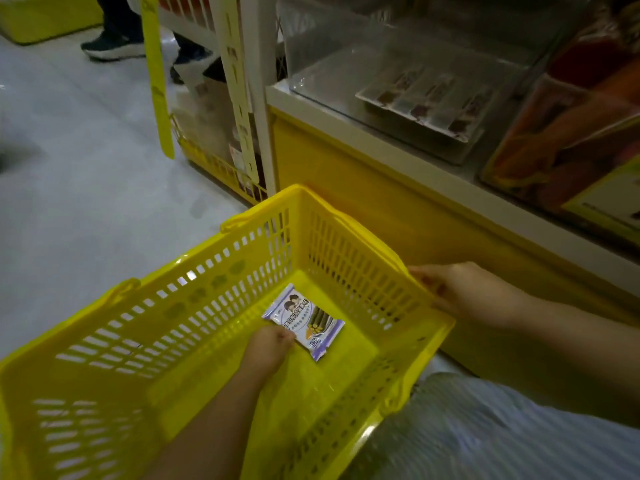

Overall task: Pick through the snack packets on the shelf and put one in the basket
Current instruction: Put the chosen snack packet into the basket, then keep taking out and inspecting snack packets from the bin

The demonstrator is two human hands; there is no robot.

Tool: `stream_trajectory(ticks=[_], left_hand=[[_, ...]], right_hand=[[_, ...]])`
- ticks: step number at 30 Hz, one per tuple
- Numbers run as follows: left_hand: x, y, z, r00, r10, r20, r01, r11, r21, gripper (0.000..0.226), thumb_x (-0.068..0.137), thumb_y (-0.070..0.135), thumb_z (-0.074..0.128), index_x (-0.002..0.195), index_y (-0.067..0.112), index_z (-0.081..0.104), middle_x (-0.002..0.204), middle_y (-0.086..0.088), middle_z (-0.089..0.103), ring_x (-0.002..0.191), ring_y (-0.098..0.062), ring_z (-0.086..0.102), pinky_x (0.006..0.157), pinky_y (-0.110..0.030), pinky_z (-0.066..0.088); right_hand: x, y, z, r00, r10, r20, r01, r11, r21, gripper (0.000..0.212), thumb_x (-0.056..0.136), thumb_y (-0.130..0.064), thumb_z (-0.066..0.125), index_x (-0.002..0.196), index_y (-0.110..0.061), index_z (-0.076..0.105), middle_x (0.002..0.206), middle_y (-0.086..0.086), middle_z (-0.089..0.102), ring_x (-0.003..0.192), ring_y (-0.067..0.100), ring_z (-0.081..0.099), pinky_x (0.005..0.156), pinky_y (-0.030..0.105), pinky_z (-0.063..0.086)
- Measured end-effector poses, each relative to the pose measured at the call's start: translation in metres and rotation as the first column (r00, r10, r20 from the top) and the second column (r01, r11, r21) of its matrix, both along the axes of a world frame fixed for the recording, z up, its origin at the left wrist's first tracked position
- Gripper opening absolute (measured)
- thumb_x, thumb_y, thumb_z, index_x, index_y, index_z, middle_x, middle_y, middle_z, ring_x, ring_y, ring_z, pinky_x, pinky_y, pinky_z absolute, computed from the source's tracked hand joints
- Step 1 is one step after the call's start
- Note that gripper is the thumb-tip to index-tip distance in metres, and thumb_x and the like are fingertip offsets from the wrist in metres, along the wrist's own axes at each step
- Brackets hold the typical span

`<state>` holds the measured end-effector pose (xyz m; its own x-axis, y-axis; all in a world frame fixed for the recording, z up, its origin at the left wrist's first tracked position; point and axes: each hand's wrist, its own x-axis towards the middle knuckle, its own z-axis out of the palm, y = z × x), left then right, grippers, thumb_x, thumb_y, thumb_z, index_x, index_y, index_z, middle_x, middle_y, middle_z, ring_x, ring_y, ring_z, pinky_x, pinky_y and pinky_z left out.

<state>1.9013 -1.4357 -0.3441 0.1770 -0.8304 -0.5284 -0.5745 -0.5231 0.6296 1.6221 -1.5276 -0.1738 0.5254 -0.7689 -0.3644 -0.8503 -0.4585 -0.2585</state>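
Placing looks nearly done: the left hand (270,346) pinches the snack packet (306,320) on the basket (194,306) floor, centre frame, the right hand (460,292) grips the rim, and the next move is simply letting go.

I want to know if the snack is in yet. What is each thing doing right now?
snack packet: lies flat on the basket's floor.
basket: holds only that packet, handles down.
left hand: inside the basket, fingers pinch the packet's edge.
right hand: grips the basket's rim.
clear bin: on the shelf, a few packets inside.
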Motion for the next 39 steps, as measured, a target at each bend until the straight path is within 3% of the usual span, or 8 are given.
stream_trajectory(ticks=[4, 8, 16, 19, 25, 28, 32, 39], left_hand=[[-0.017, -0.008, 0.03, 0.998, -0.063, -0.003, 0.062, 0.991, -0.115, 0.027, 0.099, 0.012, 0.053, 0.121, 0.002, 0.066, 0.126, -0.013, 0.066, 0.116, -0.023, 0.06, 0.095, -0.029, 0.045], [-0.041, -0.025, 0.103, 0.99, -0.137, -0.02, 0.116, 0.899, -0.422, 0.02, 0.098, 0.016, 0.057, 0.113, 0.014, 0.07, 0.111, 0.0, 0.071, 0.09, 0.0, 0.062, 0.073, -0.004, 0.042], [-0.121, -0.018, 0.322, 0.964, -0.267, -0.013, 0.071, 0.301, -0.951, 0.021, 0.091, 0.01, 0.059, 0.104, 0.022, 0.07, 0.09, 0.02, 0.066, 0.085, 0.015, 0.059, 0.074, -0.001, 0.04], [-0.158, -0.004, 0.389, 0.933, -0.36, 0.003, 0.061, 0.152, -0.987, 0.022, 0.09, 0.012, 0.055, 0.103, 0.026, 0.066, 0.089, 0.018, 0.067, 0.084, 0.01, 0.063, 0.074, -0.004, 0.042], [-0.237, 0.001, 0.492, 0.893, -0.425, 0.148, 0.113, -0.107, -0.988, 0.022, 0.091, 0.004, 0.061, 0.105, 0.019, 0.07, 0.093, 0.01, 0.069, 0.087, -0.003, 0.065, 0.08, -0.015, 0.049], [-0.271, -0.002, 0.532, 0.883, -0.406, 0.235, 0.164, -0.202, -0.965, 0.019, 0.09, 0.012, 0.059, 0.104, 0.016, 0.072, 0.094, 0.003, 0.072, 0.086, -0.017, 0.067, 0.08, -0.034, 0.052], [-0.31, -0.013, 0.572, 0.846, -0.299, 0.441, 0.339, -0.335, -0.879, 0.02, 0.086, 0.009, 0.063, 0.103, 0.014, 0.072, 0.098, -0.002, 0.072, 0.088, -0.026, 0.068, 0.08, -0.038, 0.053], [-0.36, -0.057, 0.609, 0.703, -0.13, 0.699, 0.657, -0.258, -0.708, 0.039, 0.09, 0.026, 0.062, 0.129, 0.027, 0.058, 0.124, 0.003, 0.056, 0.107, -0.022, 0.059, 0.093, -0.036, 0.043]], right_hand=[[0.004, 0.002, 0.02, 0.998, 0.012, -0.063, -0.008, 0.998, 0.059, 0.062, 0.09, -0.013, 0.065, 0.146, -0.025, 0.04, 0.125, 0.002, 0.066, 0.11, 0.017, 0.063, 0.089, 0.023, 0.043], [0.009, 0.013, 0.072, 1.0, 0.004, -0.019, -0.003, 0.999, 0.045, 0.055, 0.091, -0.026, 0.065, 0.143, -0.022, 0.045, 0.131, 0.001, 0.062, 0.114, 0.014, 0.061, 0.094, 0.024, 0.043], [-0.021, 0.084, 0.226, 0.968, -0.093, 0.234, 0.167, 0.934, -0.317, 0.031, 0.091, -0.028, 0.065, 0.121, -0.023, 0.066, 0.111, -0.008, 0.071, 0.088, -0.003, 0.061, 0.071, 0.004, 0.039], [-0.053, 0.121, 0.281, 0.924, -0.153, 0.351, 0.299, 0.861, -0.412, 0.023, 0.09, -0.03, 0.065, 0.112, -0.026, 0.07, 0.089, -0.014, 0.072, 0.066, -0.012, 0.056, 0.063, 0.002, 0.042], [-0.124, 0.17, 0.375, 0.836, -0.185, 0.516, 0.506, 0.622, -0.597, 0.014, 0.089, -0.021, 0.067, 0.101, -0.018, 0.074, 0.087, -0.001, 0.076, 0.081, 0.01, 0.069, 0.078, 0.025, 0.052], [-0.157, 0.179, 0.407, 0.821, -0.204, 0.534, 0.556, 0.504, -0.661, 0.012, 0.089, -0.02, 0.067, 0.097, -0.016, 0.075, 0.081, -0.002, 0.073, 0.075, 0.011, 0.067, 0.075, 0.028, 0.052], [-0.205, 0.178, 0.437, 0.822, -0.29, 0.489, 0.568, 0.38, -0.73, 0.013, 0.088, -0.024, 0.066, 0.097, -0.021, 0.075, 0.081, -0.008, 0.071, 0.081, 0.01, 0.068, 0.08, 0.031, 0.054], [-0.289, 0.144, 0.468, 0.769, -0.574, 0.282, 0.544, 0.355, -0.76, 0.032, 0.087, -0.025, 0.064, 0.119, -0.019, 0.064, 0.114, 0.004, 0.069, 0.108, 0.023, 0.063, 0.091, 0.039, 0.051]])
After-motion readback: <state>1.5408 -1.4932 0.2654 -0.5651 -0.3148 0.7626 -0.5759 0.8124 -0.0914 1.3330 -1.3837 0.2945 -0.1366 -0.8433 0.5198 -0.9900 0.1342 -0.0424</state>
